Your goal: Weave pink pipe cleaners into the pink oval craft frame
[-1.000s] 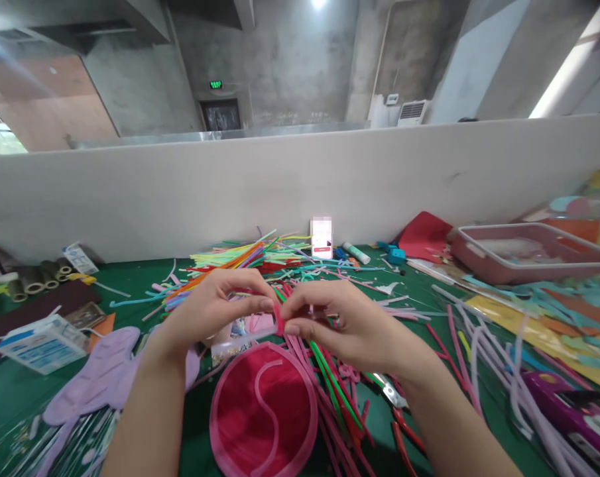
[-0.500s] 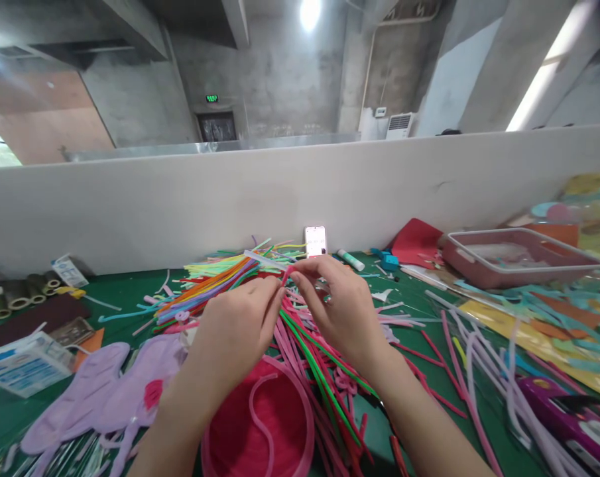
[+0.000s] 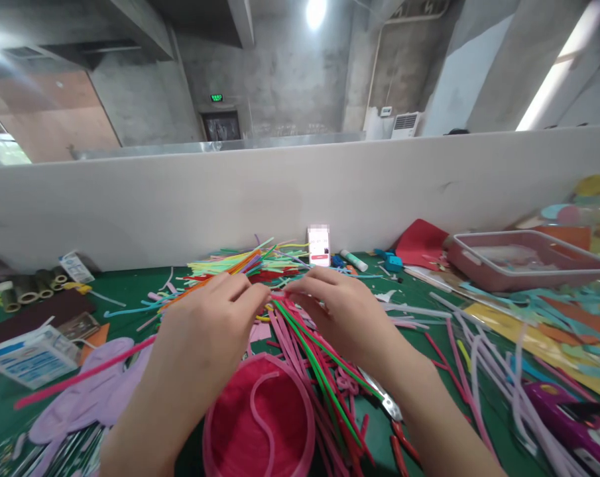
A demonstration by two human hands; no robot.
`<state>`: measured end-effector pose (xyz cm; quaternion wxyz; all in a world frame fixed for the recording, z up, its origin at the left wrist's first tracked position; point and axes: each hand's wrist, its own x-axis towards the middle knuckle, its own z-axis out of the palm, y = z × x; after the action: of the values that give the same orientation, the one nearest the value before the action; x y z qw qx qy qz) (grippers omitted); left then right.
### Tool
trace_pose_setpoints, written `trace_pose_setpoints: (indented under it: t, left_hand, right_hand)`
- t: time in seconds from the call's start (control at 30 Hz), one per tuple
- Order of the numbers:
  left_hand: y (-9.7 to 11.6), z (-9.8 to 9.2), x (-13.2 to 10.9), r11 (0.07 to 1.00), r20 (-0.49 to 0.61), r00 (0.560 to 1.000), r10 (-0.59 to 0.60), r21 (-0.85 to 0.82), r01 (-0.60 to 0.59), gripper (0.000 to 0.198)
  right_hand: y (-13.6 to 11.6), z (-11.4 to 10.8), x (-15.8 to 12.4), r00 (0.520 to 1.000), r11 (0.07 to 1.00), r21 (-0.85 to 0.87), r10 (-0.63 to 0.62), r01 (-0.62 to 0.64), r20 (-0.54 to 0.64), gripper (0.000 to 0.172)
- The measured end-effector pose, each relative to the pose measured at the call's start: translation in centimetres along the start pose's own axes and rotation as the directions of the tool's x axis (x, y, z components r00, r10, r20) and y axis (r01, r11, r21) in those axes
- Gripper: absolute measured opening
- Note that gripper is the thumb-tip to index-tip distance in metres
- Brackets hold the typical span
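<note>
My left hand [image 3: 215, 324] is closed in a pinch on a pink pipe cleaner [image 3: 85, 374], whose long end sticks out to the left from behind my forearm. My right hand [image 3: 337, 308] faces it, thumb and fingertips pinched at a short pink stretch between the hands. Most of that stretch is hidden by the fingers. Just below the fingertips lies a bundle of pink, red and green pipe cleaners [image 3: 312, 361]. In front of me is a round deep-pink basket-like piece [image 3: 240, 424] with a lighter pink rim and a curved pink strand inside.
Behind the hands lie multicoloured pipe cleaners [image 3: 207, 271] and a propped phone [image 3: 319, 245]. Pliers [image 3: 392, 407] with red handles lie under my right forearm. A lilac butterfly-shaped piece [image 3: 75, 397] is left; a pink tray [image 3: 528, 268] and a purple tool [image 3: 568, 424] are right.
Both hands have come down and nearer, the left also shifting left. A long pink pipe cleaner end now shows left of my left forearm. The pliers show more fully beneath the right forearm.
</note>
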<state>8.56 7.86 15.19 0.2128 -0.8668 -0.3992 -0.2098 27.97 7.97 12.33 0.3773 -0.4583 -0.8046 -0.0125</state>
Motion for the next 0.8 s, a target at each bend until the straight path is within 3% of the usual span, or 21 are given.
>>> trace_pose_setpoints:
  t: [0.1, 0.2, 0.3, 0.43, 0.57, 0.8]
  left_hand:
    - [-1.4, 0.1, 0.0, 0.976, 0.053, 0.998, 0.018, -0.217, -0.006, 0.021]
    - [-2.7, 0.4, 0.4, 0.875, 0.090, 0.994, 0.069, -0.483, -0.017, 0.024]
    - [-3.4, 1.0, 1.0, 0.720, 0.149, 0.985, 0.090, -0.693, 0.039, 0.022]
    - [-3.2, 1.8, 1.6, 0.561, 0.189, 0.977, 0.101, -0.822, 0.101, 0.024]
    - [-2.6, 2.0, 1.8, 0.600, 0.244, 0.970, 0.000, -0.776, 0.195, 0.027]
    - [-0.8, 1.3, 1.7, 0.769, 0.192, 0.980, -0.044, -0.620, 0.156, 0.031]
  right_hand:
    - [-0.1, -0.7, -0.1, 0.993, 0.991, 0.132, -0.028, 0.013, 0.119, 0.020]
    - [-0.3, -1.3, -0.1, 0.980, 0.952, 0.304, -0.077, 0.018, 0.182, 0.022]
    - [-0.6, -1.8, 0.0, 0.975, 0.895, 0.446, -0.112, 0.015, 0.192, 0.022]
    - [-0.8, -2.1, -0.1, 0.986, 0.854, 0.519, -0.069, -0.020, 0.151, 0.012]
    - [-0.8, -1.8, 0.0, 0.999, 0.865, 0.500, 0.041, -0.048, 0.024, 0.011]
    - [-1.1, -0.6, 0.3, 0.978, 0.908, 0.417, 0.109, -0.026, -0.177, 0.016]
